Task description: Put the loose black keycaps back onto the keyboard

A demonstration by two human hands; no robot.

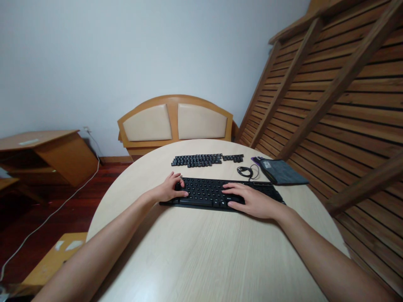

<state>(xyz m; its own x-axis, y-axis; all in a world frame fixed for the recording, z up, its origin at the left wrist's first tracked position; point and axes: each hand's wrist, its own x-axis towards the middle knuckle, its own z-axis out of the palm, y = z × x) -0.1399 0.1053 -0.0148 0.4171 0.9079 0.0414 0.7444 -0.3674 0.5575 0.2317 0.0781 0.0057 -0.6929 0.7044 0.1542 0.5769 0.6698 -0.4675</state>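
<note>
A black keyboard lies on the round table, many of its key positions showing only small stems, while a long bar key and a few others sit along its front edge. My left hand rests at its left end, thumb and fingers apart over the board. Across the right part of the keyboard my right hand lies with fingers stretched out, covering some of the surface. Behind the keyboard, loose black keycaps stand in tidy rows, with a smaller group of keycaps just to their right.
A coiled black cable lies behind the keyboard's right side. Beside it is a dark grey cloth pouch with a purple edge. The pale table stands before a padded headboard. Wooden slats lean at the right; a desk is left.
</note>
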